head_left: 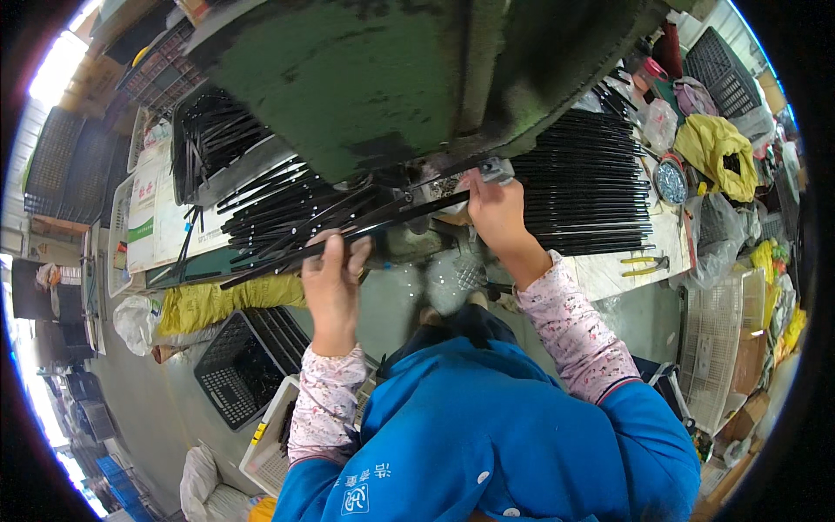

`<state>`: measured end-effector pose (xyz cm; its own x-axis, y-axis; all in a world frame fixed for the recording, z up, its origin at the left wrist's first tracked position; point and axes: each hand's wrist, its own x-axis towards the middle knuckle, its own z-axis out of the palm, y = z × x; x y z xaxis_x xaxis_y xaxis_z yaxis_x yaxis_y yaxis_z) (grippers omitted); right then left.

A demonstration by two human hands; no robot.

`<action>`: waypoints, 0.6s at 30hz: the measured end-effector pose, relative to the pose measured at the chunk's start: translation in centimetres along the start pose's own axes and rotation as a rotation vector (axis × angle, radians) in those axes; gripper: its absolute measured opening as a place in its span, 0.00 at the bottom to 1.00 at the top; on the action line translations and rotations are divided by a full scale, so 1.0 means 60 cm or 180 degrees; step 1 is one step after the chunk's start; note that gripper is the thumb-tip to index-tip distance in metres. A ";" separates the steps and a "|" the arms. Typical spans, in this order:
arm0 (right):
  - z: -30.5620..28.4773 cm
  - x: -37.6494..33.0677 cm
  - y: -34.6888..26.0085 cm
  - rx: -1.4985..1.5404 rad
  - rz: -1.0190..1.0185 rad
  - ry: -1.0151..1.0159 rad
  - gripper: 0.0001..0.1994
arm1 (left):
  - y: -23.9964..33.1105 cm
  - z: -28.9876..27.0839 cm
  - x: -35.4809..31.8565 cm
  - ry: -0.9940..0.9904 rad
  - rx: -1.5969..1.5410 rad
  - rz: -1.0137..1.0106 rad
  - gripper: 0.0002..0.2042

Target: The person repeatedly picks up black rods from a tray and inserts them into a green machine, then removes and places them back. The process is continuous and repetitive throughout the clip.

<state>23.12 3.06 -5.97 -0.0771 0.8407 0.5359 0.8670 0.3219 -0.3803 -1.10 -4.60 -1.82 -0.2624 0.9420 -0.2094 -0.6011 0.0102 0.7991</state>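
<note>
A long, thin black rod (409,211) runs slantwise between my two hands under a large green machine (348,87). My right hand (497,213) is closed around its right end, with the fingers against a small metal block (497,170) at the machine's lower edge. Farther left along the rod is my left hand (332,283), its slightly blurred fingers bent around it. Just beyond the left hand lies a loose pile of black rods (278,213), pointing several ways. Right of my right hand, many more black rods (583,187) lie side by side in an even stack.
Yellow-handled pliers (644,260) lie on the right table, near a round dish of small metal parts (670,181) and a yellow bag (718,157). A black crate (235,370) stands on the floor at left, below a yellow sack (226,306). A white crate (718,348) is at right.
</note>
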 end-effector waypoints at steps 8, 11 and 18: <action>-0.015 0.051 -0.037 0.1374 0.1568 -0.1144 0.11 | 0.020 0.000 0.024 0.0201 0.0027 -0.0052 0.16; 0.019 0.039 -0.027 0.1987 0.1667 -0.0931 0.11 | 0.016 0.004 0.025 0.0390 0.0020 -0.0281 0.16; 0.036 0.044 0.025 0.0223 -0.0558 -0.0459 0.18 | 0.112 0.081 0.011 -0.1647 0.2087 -0.0721 0.22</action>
<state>23.15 6.70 -6.73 -0.2974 0.8212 0.4870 0.7983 0.4937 -0.3449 -1.64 -2.30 6.16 0.2833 0.9266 -0.2473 0.0010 0.2576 0.9663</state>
